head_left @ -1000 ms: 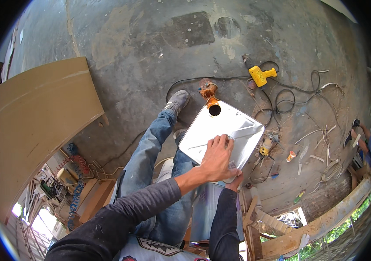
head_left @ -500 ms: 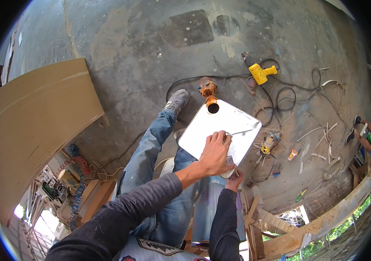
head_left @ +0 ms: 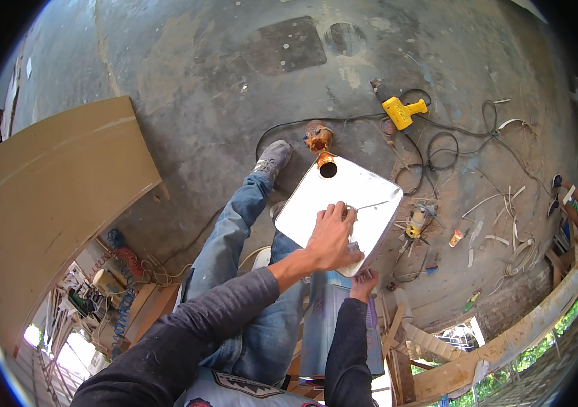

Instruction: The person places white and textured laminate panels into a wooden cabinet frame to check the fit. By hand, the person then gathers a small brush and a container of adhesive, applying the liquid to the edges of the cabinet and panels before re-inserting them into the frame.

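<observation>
A square metal tin (head_left: 302,210) with a pale, shiny top is held between my legs. Its round hole, at the far corner, has orange-brown stain on the rim. A brown-coated pot (head_left: 318,138) sits just beyond that corner, and orange-brown matter shows between the two. My left hand (head_left: 331,237) lies over the middle of the top, fingers curled round its handle. At the near right corner of the tin, my right hand (head_left: 365,283) grips the edge, its fingers partly hidden. A bluish printed tin side (head_left: 336,319) shows below, between my forearms.
A yellow heat gun (head_left: 401,112) with a black cord lies on the concrete floor. A yellow power tool (head_left: 416,220), an orange-white cup (head_left: 456,237) and scattered strips lie to the right. A large brown board (head_left: 65,197) stands left. Another person's legs (head_left: 573,200) show far right.
The view has shifted slightly, so everything sits a little further left. Both hands keep their hold on the tin, which stays at about the same tilt.
</observation>
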{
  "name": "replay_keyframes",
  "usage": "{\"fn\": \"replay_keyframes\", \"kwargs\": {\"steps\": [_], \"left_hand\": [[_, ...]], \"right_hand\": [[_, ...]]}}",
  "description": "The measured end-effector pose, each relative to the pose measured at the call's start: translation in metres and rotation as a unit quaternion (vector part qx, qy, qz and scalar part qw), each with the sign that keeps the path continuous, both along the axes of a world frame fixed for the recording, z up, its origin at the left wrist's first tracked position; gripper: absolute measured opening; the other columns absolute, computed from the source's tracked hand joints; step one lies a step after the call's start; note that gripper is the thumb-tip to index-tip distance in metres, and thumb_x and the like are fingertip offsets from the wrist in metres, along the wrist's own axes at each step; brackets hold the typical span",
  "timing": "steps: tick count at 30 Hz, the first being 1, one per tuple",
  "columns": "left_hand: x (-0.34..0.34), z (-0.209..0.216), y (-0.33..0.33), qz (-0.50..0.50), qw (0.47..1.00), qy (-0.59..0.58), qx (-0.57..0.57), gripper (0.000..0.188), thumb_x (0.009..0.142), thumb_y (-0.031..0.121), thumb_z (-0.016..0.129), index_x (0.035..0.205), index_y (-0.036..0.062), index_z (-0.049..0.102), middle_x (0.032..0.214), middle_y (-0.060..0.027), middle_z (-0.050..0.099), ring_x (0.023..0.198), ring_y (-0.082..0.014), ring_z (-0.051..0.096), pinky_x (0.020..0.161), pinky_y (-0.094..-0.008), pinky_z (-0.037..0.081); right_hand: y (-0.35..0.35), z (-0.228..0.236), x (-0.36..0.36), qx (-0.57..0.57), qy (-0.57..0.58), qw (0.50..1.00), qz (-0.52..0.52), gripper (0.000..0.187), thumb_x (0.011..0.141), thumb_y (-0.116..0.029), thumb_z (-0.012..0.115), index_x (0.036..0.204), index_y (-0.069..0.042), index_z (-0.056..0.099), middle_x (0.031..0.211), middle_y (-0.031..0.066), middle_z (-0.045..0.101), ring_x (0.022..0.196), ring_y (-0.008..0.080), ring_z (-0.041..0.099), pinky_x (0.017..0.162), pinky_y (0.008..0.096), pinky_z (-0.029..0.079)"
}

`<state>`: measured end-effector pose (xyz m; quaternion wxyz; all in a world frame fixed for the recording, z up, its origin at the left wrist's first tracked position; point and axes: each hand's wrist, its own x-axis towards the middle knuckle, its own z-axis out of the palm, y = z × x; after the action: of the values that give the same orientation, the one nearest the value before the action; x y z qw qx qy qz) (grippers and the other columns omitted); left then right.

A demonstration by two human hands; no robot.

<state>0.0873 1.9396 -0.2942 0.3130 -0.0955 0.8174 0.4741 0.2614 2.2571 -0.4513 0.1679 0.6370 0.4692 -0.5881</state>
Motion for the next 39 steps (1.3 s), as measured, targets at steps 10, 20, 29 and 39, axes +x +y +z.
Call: {"fn": "replay_keyframes", "kwargs": {"steps": [10,20,29,39], "left_hand": [[0.024,0.084,0.003,0.0,0.997,0.062,0.049,0.085,0.066,0.03,0.079,0.133,-0.0072,0.042,0.119,-0.0224,0.046,0.114,-0.036,0.043,0.099,-0.0469,0.033],[0.007,0.042,-0.003,0.006,0.999,0.047,0.015,0.086,0.064,0.033,0.079,0.131,-0.0068,0.045,0.117,-0.0214,0.046,0.114,-0.0359,0.043,0.099,-0.0454,0.032],[0.009,0.008,-0.003,0.001,1.0,0.024,-0.005,0.084,0.063,0.033,0.08,0.129,-0.0064,0.046,0.118,-0.0214,0.046,0.113,-0.0361,0.044,0.098,-0.0463,0.033],[0.003,-0.009,-0.003,-0.012,1.0,0.006,-0.001,0.081,0.064,0.03,0.078,0.128,-0.0073,0.046,0.12,-0.0226,0.046,0.116,-0.0369,0.044,0.099,-0.0464,0.035]], "right_hand": [[-0.039,0.05,-0.013,-0.076,0.077,0.994,0.011,0.04,0.085,-0.04,0.048,0.101,-0.006,0.064,0.1,0.0082,0.064,0.102,0.0245,0.059,0.093,0.0432,0.047],[-0.008,-0.009,-0.02,-0.158,0.089,0.981,-0.063,0.044,0.084,-0.036,0.049,0.107,-0.001,0.062,0.103,0.0134,0.064,0.102,0.028,0.061,0.096,0.0456,0.047],[-0.008,-0.016,-0.006,-0.042,0.027,0.999,-0.018,0.043,0.084,-0.039,0.051,0.106,-0.003,0.063,0.102,0.0084,0.064,0.099,0.0217,0.06,0.09,0.0363,0.046],[-0.012,-0.008,-0.001,0.002,-0.002,1.0,-0.004,0.05,0.084,-0.043,0.055,0.108,-0.001,0.06,0.101,0.0068,0.061,0.099,0.0214,0.057,0.094,0.0332,0.043]]}}
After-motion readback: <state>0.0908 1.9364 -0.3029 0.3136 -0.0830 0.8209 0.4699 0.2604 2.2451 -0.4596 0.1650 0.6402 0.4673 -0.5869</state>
